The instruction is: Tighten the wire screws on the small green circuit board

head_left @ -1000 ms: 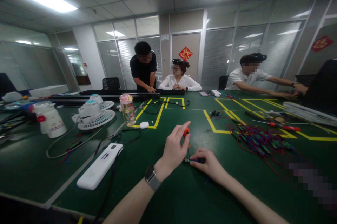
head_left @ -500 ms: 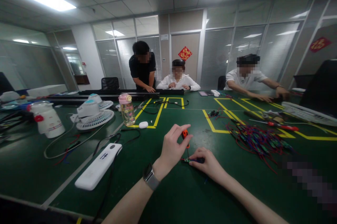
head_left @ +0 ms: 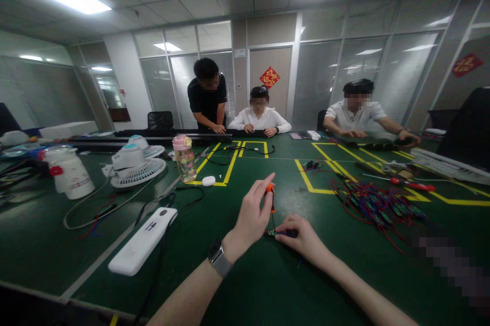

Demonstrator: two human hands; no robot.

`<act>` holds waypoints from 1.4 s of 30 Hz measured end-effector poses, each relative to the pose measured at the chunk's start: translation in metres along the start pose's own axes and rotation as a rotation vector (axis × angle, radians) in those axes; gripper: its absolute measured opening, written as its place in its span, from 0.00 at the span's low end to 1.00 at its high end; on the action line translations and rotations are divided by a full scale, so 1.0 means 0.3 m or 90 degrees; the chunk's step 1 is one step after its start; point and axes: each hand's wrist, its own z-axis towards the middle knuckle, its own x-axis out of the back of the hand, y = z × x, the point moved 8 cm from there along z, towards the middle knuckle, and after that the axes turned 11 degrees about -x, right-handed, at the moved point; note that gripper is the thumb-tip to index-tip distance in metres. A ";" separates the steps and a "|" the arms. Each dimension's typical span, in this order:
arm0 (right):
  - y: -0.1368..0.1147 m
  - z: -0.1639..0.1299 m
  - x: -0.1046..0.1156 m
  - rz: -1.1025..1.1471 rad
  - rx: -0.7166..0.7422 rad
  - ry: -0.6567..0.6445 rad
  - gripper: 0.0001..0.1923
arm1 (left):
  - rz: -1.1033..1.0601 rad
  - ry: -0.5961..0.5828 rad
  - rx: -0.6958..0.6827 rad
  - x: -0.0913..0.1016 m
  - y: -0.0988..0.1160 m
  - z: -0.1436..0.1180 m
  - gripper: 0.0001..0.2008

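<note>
My left hand (head_left: 250, 216), with a watch on its wrist, has thumb and fingers closed round the handle of an orange and black screwdriver (head_left: 273, 207). The tool stands nearly upright, its thin shaft running down to a small green circuit board (head_left: 271, 233) on the table. Whether the tip sits in a screw is too small to tell. My right hand (head_left: 300, 236) pinches the board's right side, close to the table top. Red and blue wires come off the board, and a dark part of it is half hidden by my right fingers.
A tangled pile of wired boards (head_left: 377, 201) lies to the right, near a red screwdriver (head_left: 411, 183). On the left are a white power bank-like case (head_left: 141, 244), a white fan (head_left: 138, 173) and a pink-lidded bottle (head_left: 184, 160). Yellow tape (head_left: 229, 168) marks the green table. Three people are opposite.
My left thumb and fingers have come closer together on the screwdriver handle. My right hand and the board stay in place. The person at the right has drawn one hand back.
</note>
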 end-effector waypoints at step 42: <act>0.000 -0.001 0.001 0.003 -0.002 -0.009 0.07 | 0.030 0.051 0.025 0.026 -0.006 -0.003 0.13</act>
